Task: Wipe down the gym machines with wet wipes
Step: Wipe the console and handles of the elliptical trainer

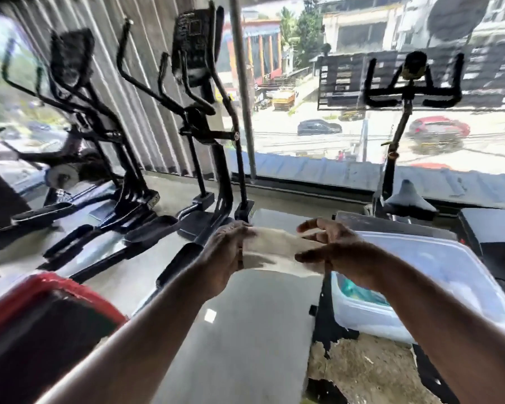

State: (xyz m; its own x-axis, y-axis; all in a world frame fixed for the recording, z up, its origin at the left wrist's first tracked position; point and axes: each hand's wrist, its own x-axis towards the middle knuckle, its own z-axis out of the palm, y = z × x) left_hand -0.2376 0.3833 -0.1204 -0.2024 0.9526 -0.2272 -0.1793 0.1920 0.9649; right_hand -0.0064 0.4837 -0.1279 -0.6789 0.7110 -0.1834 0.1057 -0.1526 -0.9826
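Wiping looks not yet begun: the left hand grips a wet wipe, the right hand half-spread at its other end, grip unclear, with the elliptical trainers untouched.

The wipe has both ends hidden, one behind the left hand, the other behind the right hand, whose hold on it cannot be told. The console is blurred and unreadable. The right forearm covers part of the box. The picture's edge cuts off the red-edged thing.
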